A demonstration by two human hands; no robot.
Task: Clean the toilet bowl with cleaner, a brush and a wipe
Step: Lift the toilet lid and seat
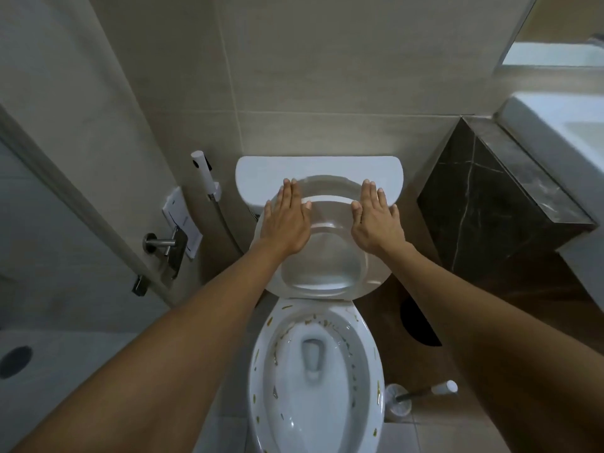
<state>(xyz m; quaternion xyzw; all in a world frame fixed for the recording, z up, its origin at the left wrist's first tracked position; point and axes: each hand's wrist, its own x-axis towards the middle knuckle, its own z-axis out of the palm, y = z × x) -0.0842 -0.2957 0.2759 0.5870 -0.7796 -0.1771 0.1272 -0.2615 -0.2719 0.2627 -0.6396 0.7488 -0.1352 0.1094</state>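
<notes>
With both palms flat on the raised seat (322, 243), left hand (287, 220) and right hand (376, 220) spread wide and gripping nothing, I judge it stiff, light, slick plastic, best steadied at its side rims. Below and nearer me sits the toilet bowl (369, 371), hard glazed ceramic, rim soiled. At near right on the floor, well apart from both hands, stands the brush (421, 392); grab its handle.

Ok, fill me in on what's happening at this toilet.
A person has both hands flat on the raised toilet seat, left hand and right hand pressing it back toward the cistern. The toilet bowl is open, with yellowish-brown specks around its rim. A toilet brush stands on the floor, untouched.
</notes>
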